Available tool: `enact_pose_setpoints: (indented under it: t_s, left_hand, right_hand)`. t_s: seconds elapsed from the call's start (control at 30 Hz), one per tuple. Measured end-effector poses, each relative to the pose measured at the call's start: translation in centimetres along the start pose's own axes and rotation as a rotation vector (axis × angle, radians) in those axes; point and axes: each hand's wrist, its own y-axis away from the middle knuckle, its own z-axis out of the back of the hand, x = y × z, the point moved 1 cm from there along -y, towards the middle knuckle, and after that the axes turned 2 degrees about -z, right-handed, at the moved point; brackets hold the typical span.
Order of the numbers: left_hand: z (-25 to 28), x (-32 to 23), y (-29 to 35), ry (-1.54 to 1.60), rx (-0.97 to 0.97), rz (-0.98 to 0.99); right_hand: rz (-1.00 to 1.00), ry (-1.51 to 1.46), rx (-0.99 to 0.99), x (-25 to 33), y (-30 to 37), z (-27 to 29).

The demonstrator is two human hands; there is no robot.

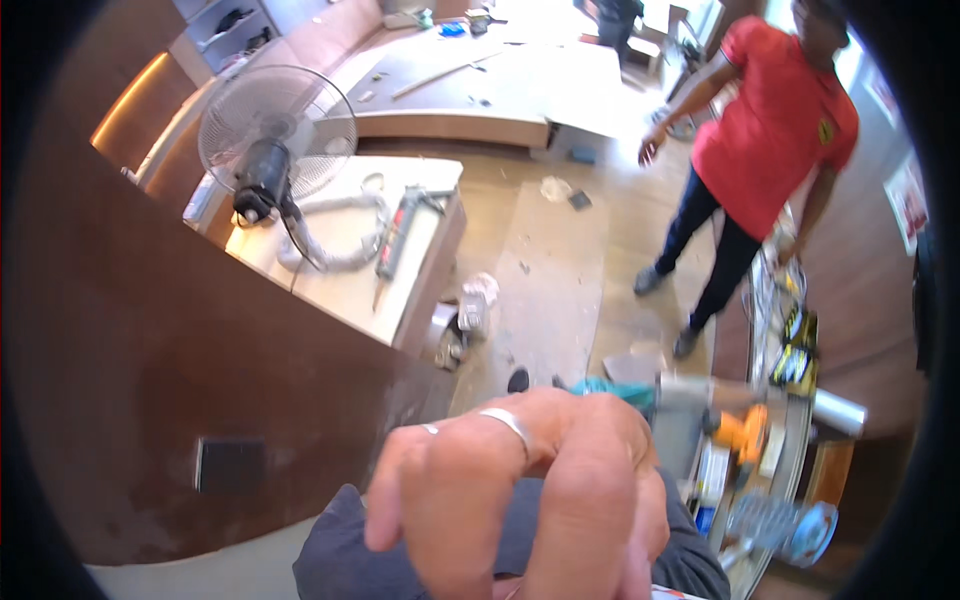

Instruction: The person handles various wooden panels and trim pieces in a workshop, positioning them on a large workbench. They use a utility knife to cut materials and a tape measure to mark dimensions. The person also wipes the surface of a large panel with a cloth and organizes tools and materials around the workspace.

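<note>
Red shirt (775, 150): on a person at upper right; its small yellow emblem is too small to read.
Black-and-yellow packs (795, 368): right side, printed, lettering blurred.
Clear container (473, 313): on the floor near the centre; its contents I can't make out.
Cluttered counter (795, 450): lower right, bearing an orange drill (742, 433).
Bare hand (580, 450): lower centre, ringed, fingers bent, blocking the lap; too close to tell left from right, whether two overlap, or whether anything is gripped.
Teal item (617, 391): just beyond the knuckles, perhaps cloth or plastic.
White-topped table (350, 300): left of centre, caulking gun (398, 235) on it; fan (275, 135) at upper left.
Brown panel (130, 350): filling the left.
</note>
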Motion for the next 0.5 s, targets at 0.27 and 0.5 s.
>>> enact_pose_setpoints:
  t_s: [0.27, 0.5]
  left_hand:
    - [16.3, -4.6, -16.9, -0.273, -0.034, -0.092]
    - [25.3, -3.8, -25.4, -0.191, -0.177, -0.028]
  right_hand:
    - [-0.290, -0.005, 0.231, 1.9, -9.9, 17.3]
    - [-0.743, 0.007, 0.153, 6.5, -16.3, 31.7]
